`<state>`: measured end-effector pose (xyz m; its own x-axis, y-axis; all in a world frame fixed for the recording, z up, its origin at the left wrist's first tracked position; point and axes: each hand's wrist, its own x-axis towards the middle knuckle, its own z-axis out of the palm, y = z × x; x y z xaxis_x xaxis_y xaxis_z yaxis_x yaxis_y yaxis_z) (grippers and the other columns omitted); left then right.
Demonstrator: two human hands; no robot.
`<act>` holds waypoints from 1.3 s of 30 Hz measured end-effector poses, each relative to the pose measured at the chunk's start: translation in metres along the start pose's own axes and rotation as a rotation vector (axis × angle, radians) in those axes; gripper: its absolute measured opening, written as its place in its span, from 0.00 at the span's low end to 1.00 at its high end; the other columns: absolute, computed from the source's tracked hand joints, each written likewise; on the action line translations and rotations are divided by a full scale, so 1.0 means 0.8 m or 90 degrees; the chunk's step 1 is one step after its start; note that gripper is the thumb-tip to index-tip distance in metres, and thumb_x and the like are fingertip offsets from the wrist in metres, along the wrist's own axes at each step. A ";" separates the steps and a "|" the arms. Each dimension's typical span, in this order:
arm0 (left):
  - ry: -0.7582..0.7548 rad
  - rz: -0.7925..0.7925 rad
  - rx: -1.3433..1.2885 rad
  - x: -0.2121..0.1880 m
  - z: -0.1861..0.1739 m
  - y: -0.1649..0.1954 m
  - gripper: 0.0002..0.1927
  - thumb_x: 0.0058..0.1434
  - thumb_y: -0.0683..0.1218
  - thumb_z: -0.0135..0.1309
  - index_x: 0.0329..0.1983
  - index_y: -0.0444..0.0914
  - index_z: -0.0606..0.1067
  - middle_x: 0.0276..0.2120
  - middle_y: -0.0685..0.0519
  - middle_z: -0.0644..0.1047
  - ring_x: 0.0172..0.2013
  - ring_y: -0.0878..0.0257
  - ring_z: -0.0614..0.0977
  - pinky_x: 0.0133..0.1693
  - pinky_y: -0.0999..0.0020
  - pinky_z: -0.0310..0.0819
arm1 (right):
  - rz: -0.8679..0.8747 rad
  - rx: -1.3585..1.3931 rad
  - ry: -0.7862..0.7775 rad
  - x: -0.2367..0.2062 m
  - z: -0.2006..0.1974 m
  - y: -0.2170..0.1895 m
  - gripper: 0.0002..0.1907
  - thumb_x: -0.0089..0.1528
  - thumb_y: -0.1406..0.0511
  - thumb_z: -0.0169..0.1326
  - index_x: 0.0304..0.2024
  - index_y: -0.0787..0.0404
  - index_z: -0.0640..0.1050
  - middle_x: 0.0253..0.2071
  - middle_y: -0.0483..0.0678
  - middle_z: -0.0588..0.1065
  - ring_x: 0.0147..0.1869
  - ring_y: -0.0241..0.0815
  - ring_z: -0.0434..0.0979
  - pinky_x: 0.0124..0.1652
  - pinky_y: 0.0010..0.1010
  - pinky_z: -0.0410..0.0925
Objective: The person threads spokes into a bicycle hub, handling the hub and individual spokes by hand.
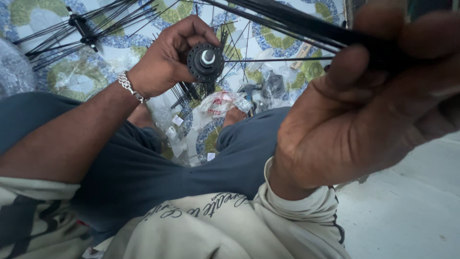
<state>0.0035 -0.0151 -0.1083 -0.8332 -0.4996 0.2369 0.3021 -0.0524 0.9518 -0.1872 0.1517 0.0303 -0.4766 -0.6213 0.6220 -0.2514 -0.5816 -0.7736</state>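
My left hand [165, 57] grips a black wheel hub [206, 61] with a silver axle end, held above my crossed legs. Several thin black spokes hang from the hub's flange. My right hand [364, 110], close to the camera, is closed around a bundle of long black spokes [297, 24] that runs up and left across the view. One spoke [278, 59] reaches from the right hand to the hub. A silver chain bracelet [130, 86] sits on my left wrist.
A second hub with spokes fanned out [79, 26] lies on the blue, green and white patterned mat [120, 45] at upper left. Clear plastic bags with small parts [223, 103] lie ahead of my knees. Pale floor [412, 201] runs along the right.
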 end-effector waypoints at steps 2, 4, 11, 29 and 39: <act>0.007 -0.015 0.006 -0.001 0.000 0.001 0.32 0.54 0.24 0.55 0.57 0.44 0.71 0.52 0.57 0.79 0.59 0.65 0.81 0.62 0.59 0.77 | -0.003 0.003 0.001 0.001 0.000 0.000 0.08 0.81 0.67 0.50 0.61 0.61 0.72 0.50 0.51 0.77 0.51 0.41 0.79 0.50 0.26 0.76; 0.010 -0.019 0.004 -0.002 0.000 -0.001 0.31 0.54 0.24 0.55 0.57 0.44 0.71 0.51 0.57 0.79 0.58 0.66 0.82 0.61 0.59 0.79 | -0.003 0.006 0.001 0.000 0.000 0.000 0.07 0.81 0.67 0.50 0.61 0.61 0.72 0.50 0.51 0.77 0.51 0.41 0.79 0.50 0.26 0.76; 0.006 0.002 -0.136 -0.001 -0.004 -0.013 0.32 0.53 0.22 0.55 0.57 0.42 0.71 0.50 0.59 0.78 0.52 0.67 0.81 0.57 0.63 0.79 | -0.008 0.013 0.008 -0.003 0.001 0.001 0.07 0.81 0.67 0.50 0.61 0.61 0.72 0.50 0.51 0.77 0.50 0.41 0.79 0.50 0.26 0.76; -0.002 0.001 -0.097 -0.002 -0.009 -0.018 0.30 0.57 0.23 0.58 0.57 0.40 0.71 0.50 0.56 0.79 0.56 0.66 0.83 0.63 0.59 0.81 | -0.008 0.017 0.011 0.000 0.004 -0.002 0.06 0.81 0.68 0.50 0.59 0.61 0.72 0.48 0.51 0.77 0.49 0.42 0.80 0.49 0.27 0.76; 0.008 0.008 -0.091 -0.006 -0.013 -0.021 0.30 0.58 0.25 0.61 0.60 0.41 0.71 0.53 0.56 0.79 0.58 0.65 0.83 0.62 0.60 0.83 | -0.007 0.020 0.012 -0.001 0.005 -0.002 0.06 0.80 0.68 0.50 0.59 0.61 0.72 0.48 0.51 0.77 0.48 0.42 0.80 0.48 0.27 0.76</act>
<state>0.0071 -0.0207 -0.1277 -0.8235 -0.5120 0.2445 0.3752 -0.1683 0.9115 -0.1829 0.1505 0.0316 -0.4899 -0.6049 0.6278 -0.2308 -0.6044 -0.7625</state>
